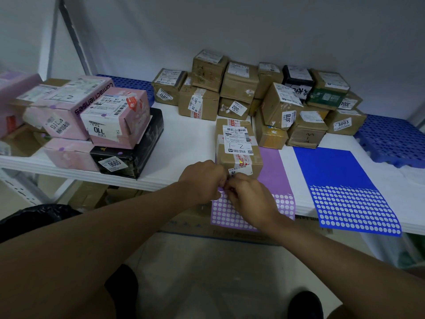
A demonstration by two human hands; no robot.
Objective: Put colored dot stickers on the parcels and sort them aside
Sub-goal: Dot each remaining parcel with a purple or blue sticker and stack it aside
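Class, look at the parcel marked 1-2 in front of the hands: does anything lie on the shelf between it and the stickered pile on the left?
Nothing visible does. Bare white shelf separates the parcel from the left pile. Both the left hand and the right hand meet over the purple sticker sheet just below the parcel.

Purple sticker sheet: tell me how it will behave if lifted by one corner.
The purple sticker sheet is probably floppy: its front already droops over the shelf edge. Likely very light. The cardboard parcel on its far end may pin it.

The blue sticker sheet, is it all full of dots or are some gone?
Partly used. The blue sheet is solid blue on its far part, but its near part shows rows of white circles where dots have been peeled off.
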